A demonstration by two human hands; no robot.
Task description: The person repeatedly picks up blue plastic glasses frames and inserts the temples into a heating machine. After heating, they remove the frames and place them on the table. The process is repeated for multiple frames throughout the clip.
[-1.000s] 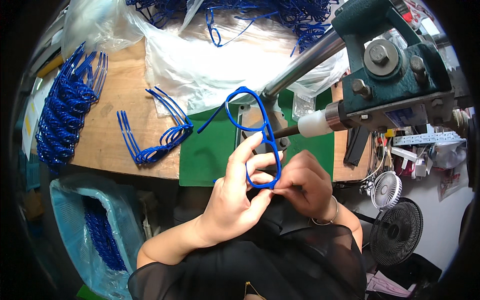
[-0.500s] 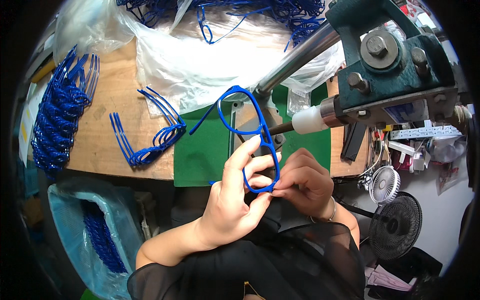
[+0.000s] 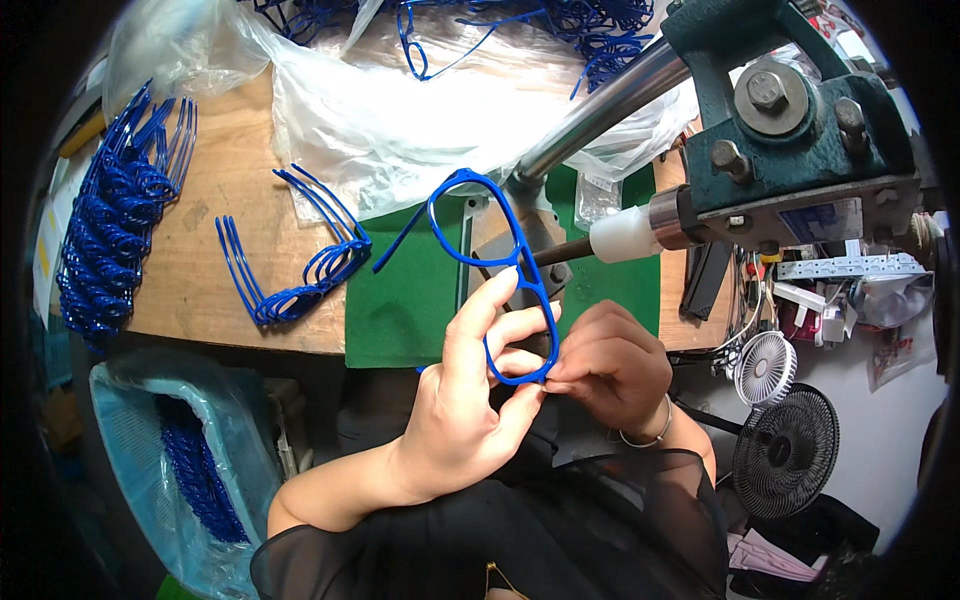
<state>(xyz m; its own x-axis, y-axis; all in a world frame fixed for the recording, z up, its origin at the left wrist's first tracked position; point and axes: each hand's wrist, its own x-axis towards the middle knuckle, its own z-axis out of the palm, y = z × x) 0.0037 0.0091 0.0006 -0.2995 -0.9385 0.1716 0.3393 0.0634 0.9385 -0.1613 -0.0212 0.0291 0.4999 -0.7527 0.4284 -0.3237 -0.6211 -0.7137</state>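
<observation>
A blue eyeglass frame stands tilted up before me, lenses without glass, one temple reaching out to the left. My left hand grips it, fingers through and behind the lower rim and thumb at its bottom end. At that same end, my right hand has thumb and fingertips pinched together; whatever lies between them is hidden. Just beyond the frame is a bench press, its rod with a white collar pointing toward the frame. Under them lies a green mat.
Several nested blue frames lie left on the wooden table, beside a bigger stack. More frames sit at the back on plastic sheeting. A lined bin with blue frames is lower left; two fans stand at right.
The whole view has shifted slightly. Both hands keep their hold at the blue eyeglass frame with almost no change in pose; the upper lens rim leans a little further left.
</observation>
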